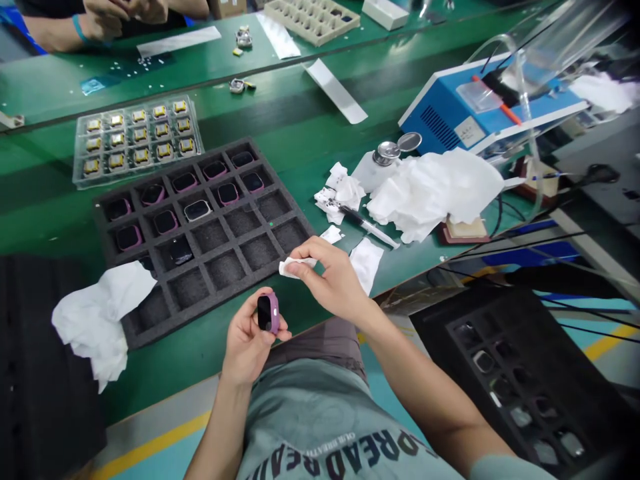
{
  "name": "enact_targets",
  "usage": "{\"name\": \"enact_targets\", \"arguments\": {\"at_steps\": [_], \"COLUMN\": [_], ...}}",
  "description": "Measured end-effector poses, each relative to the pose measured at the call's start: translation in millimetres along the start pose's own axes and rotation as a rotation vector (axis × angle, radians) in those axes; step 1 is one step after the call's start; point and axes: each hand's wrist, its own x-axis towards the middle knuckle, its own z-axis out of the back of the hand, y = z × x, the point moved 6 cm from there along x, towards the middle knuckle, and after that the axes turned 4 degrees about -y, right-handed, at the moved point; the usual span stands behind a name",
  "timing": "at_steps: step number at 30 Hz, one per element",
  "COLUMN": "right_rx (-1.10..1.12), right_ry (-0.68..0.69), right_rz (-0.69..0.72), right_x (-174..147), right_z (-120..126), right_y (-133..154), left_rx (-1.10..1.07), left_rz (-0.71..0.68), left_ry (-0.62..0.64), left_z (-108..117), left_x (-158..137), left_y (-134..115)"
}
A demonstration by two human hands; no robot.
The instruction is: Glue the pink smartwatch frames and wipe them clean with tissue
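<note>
My left hand (250,337) grips a purple smartwatch case (268,313) with a dark screen, held upright by its edges above my lap. Pinched in my right hand (333,277) is a small folded white wipe (296,265), apart from the watch case and to its right. Beyond both hands lies a black foam tray (227,263) with square compartments. Several purple watch cases (229,193) sit in its far rows, along with one silver-rimmed case (197,210). A crumpled white cloth (107,313) covers the tray's near left corner.
A clear tray of yellow-edged parts (137,137) lies behind the foam tray. To the right are a syringe (373,227), crumpled wipes (435,190), a round metal tin (387,152) and a blue machine (480,100). Another person's hands (117,13) are across the bench. A second foam tray (520,380) stands lower right.
</note>
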Motion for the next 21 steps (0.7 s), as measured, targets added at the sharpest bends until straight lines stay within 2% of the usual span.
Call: {"name": "enact_targets", "arguments": {"at_steps": [5, 10, 15, 18, 21], "right_rx": [0.061, 0.021, -0.182, -0.22, -0.35], "right_ry": [0.013, 0.193, 0.105, -0.008, -0.341], "right_rz": [-0.022, 0.152, 0.199, 0.216, 0.199], "right_x": [-7.5, -28.7, -13.5, 12.0, 47.5], "right_z": [5.7, -10.0, -16.0, 14.1, 81.9], "right_y": [8.8, 33.9, 15.4, -1.1, -19.4], "left_rx": [-0.008, 0.063, 0.164, 0.189, 0.188], "left_rz": [-0.001, -0.031, 0.013, -0.016, -0.059], "left_ry": [-0.008, -0.1, -0.073, -0.159, -0.22], "left_z": [-1.3, 0.6, -6.9, -4.5, -1.7], "left_x": [1.2, 2.9, -0.3, -0.3, 1.9], "left_y": [-1.0, -0.3, 5.1, 3.6, 1.3]}}
